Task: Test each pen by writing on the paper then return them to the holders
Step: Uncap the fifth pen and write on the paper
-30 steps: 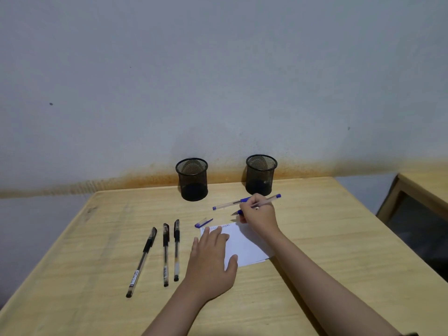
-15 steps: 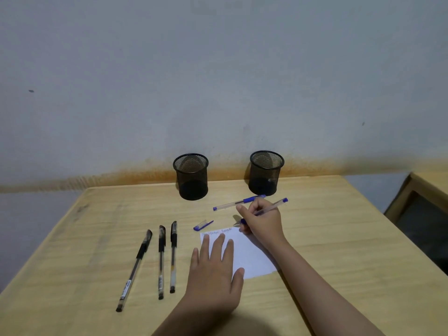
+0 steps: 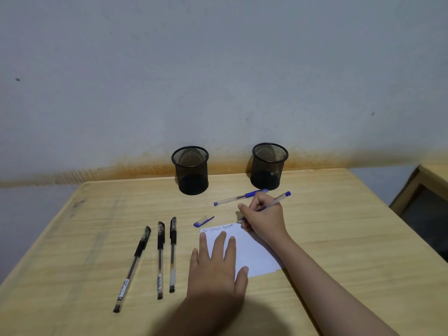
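Note:
My right hand (image 3: 263, 218) grips an uncapped blue pen (image 3: 278, 199) with its tip at the top right corner of the white paper (image 3: 252, 251), beside a line of blue writing. My left hand (image 3: 217, 267) lies flat on the paper's left side, fingers straight. The pen's blue cap (image 3: 203, 221) lies just above the paper. A second blue pen (image 3: 240, 197), capped, lies behind my right hand. Three black pens (image 3: 158, 255) lie side by side to the left. Two black mesh holders (image 3: 191, 169) (image 3: 269, 165) stand at the table's back edge.
The wooden table (image 3: 339, 238) stands against a grey wall with an orange stain along its base. Another wooden piece of furniture (image 3: 421, 197) stands off the table's right side.
My right hand has written further right along the paper's top edge, adding to the line of blue writing. The view has tilted slightly; my left hand stays on the paper.

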The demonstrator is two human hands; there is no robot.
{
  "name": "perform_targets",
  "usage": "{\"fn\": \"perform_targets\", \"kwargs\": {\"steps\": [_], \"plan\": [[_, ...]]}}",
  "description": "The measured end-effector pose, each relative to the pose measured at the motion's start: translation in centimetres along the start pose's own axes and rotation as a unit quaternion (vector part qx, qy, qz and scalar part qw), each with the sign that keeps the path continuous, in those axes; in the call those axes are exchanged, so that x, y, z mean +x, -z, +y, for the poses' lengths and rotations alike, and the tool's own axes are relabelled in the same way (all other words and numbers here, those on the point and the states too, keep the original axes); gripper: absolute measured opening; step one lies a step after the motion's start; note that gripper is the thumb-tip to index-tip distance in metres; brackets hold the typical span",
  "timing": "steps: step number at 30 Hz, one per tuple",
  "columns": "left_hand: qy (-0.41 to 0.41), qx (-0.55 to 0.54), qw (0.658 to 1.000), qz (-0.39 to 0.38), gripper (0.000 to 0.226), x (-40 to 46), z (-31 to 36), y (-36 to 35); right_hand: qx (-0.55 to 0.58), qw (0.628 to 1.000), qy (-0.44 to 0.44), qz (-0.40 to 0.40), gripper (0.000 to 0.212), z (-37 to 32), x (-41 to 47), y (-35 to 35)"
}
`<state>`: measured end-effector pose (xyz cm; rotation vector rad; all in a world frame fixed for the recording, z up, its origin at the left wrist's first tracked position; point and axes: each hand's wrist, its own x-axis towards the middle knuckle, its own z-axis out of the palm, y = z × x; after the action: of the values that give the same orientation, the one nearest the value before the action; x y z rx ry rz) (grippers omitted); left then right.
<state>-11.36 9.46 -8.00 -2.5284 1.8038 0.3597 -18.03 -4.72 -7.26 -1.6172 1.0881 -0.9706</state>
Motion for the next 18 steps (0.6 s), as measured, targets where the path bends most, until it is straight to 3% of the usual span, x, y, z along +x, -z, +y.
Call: {"fn": "perform_targets", "kwargs": {"steps": [18], "plan": [[-0.013,-0.034,0.999,0.020,0.076,0.27,-0.33,-0.35,-0.038,0.999,0.015,-0.006,0.018,0.21,0.05,-0.21]]}}
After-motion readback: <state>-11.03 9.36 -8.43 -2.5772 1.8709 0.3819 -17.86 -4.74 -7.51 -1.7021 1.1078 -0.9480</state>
